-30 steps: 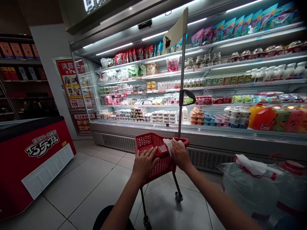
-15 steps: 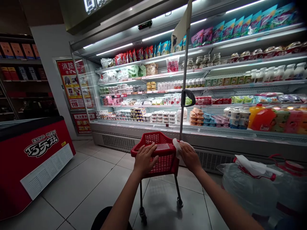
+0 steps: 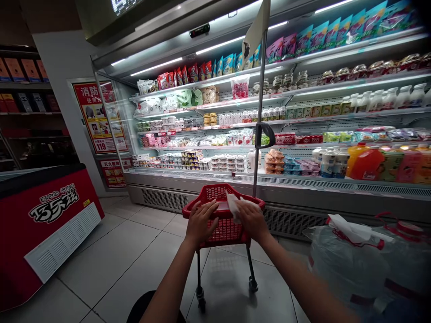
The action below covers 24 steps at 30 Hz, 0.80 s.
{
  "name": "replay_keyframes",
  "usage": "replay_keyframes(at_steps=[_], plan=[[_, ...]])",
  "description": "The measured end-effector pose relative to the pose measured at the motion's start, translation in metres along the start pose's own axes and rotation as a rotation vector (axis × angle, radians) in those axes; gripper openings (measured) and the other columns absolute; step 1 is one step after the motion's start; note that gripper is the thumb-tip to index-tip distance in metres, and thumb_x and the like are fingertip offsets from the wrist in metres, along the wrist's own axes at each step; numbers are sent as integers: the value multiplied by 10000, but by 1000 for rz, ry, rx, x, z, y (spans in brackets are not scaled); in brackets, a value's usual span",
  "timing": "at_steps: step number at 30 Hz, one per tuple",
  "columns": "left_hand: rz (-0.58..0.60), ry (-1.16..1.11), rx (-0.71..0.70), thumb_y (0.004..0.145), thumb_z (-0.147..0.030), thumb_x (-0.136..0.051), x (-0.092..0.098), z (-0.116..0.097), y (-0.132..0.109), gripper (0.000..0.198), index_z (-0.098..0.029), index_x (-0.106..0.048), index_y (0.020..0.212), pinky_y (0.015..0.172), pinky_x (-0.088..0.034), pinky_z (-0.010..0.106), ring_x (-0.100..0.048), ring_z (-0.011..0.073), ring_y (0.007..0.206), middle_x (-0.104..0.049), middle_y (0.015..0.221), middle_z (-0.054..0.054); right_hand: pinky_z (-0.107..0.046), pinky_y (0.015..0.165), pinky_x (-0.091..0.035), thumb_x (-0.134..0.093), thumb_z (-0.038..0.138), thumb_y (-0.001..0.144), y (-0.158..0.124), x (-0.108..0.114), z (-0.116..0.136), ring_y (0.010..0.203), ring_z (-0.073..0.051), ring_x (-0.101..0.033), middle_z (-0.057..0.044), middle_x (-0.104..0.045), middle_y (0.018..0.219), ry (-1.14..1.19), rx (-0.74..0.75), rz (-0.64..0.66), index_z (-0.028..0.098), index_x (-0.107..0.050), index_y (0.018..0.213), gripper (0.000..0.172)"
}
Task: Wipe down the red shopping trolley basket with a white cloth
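Observation:
A small red shopping cart (image 3: 225,233) with a mesh basket stands on thin dark legs with casters, right before me. My left hand (image 3: 201,222) rests over the left part of its handle, fingers bent over the bar and thumb apart. A crumpled white wipe (image 3: 233,207), cloth or paper, is under my right hand (image 3: 251,220), which presses it onto the handle right of the middle. The palm side of both hands is hidden. A grey pole (image 3: 261,89) with a dark hooked grip rises behind the cart's right side.
A lit open dairy fridge (image 3: 215,177) with stocked shelves spans the back. On the left stands a red chest freezer (image 3: 63,224) near a fire-safety poster (image 3: 99,119). Large clear water jugs (image 3: 350,264) with red handles sit at the lower right. Tiled floor (image 3: 134,251) surrounds the cart.
My right hand has slid the white wipe leftward along the handle, from its right corner toward the middle. My left hand stays on the handle. The view has shifted slightly.

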<state>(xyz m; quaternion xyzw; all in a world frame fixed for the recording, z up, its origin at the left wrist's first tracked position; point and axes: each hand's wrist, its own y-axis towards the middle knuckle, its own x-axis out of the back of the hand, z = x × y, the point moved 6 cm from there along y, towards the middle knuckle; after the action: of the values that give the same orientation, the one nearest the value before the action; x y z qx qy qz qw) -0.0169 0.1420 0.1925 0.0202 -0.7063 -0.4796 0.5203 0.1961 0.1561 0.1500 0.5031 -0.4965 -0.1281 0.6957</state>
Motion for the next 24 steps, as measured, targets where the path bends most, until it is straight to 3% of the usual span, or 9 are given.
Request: replay_keyframes(at_steps=[4,7,9,12,15,17,20,24], plan=[[6,20,-31,1007,-299,-542,9,7,-5,529,-318,-480,1532,1333,-17,577,-573,236,1401,-588,1533,17,-557,1110,-480,-383,372,1094,-24,21,-63,1242,-332,-643,-146,-743,1242,-21,-128,-33,195,-687,1330,424],[22,18,-45,1003,-292,-545,14,11,-7,525,-308,-484,1524,1330,24,577,-558,231,1416,-584,1538,22,-540,1112,-481,-344,375,1097,-29,27,-75,1259,-317,-624,-130,-736,1233,19,-143,-68,213,-692,1292,431],[23,16,-25,1007,-304,-545,15,11,-6,494,-309,-509,1500,1316,48,613,-570,241,1403,-596,1526,23,-521,1084,-493,-316,354,1102,-25,25,-64,1238,-307,-622,-127,-735,1202,10,-176,-119,215,-690,1265,431],[-7,51,83,1040,-374,-513,11,2,-1,426,-294,-561,1455,1292,61,675,-572,276,1399,-617,1503,48,-500,1044,-484,-338,326,1101,-14,18,-26,1130,-308,-635,-130,-737,1071,-91,-223,-178,200,-707,1152,393],[-40,136,163,1019,-483,-555,0,-12,4,501,-248,-587,1459,1292,-62,690,-472,359,1477,-590,1523,119,-479,1013,-456,-413,289,1090,0,5,23,1006,-290,-634,-121,-740,1018,-201,-158,-149,181,-703,1122,311],[-66,147,191,999,-490,-590,-7,-17,5,515,-279,-590,1469,1271,-125,716,-383,413,1520,-560,1556,94,-473,1013,-442,-448,276,1082,6,1,44,1010,-288,-629,-127,-745,1082,-237,-131,-156,175,-686,1202,285],[-76,89,175,1007,-459,-593,-11,-12,1,481,-358,-573,1477,1269,-129,708,-394,398,1501,-576,1546,27,-461,1012,-447,-472,269,1077,4,-1,50,1047,-288,-638,-129,-748,1146,-217,-61,-154,184,-672,1271,291],[-33,-2,116,1040,-443,-558,-7,2,-6,453,-389,-541,1489,1289,-61,654,-482,304,1433,-600,1521,13,-452,993,-486,-449,299,1086,-15,7,18,1071,-281,-658,-121,-753,1142,-48,37,-175,201,-689,1243,303]])
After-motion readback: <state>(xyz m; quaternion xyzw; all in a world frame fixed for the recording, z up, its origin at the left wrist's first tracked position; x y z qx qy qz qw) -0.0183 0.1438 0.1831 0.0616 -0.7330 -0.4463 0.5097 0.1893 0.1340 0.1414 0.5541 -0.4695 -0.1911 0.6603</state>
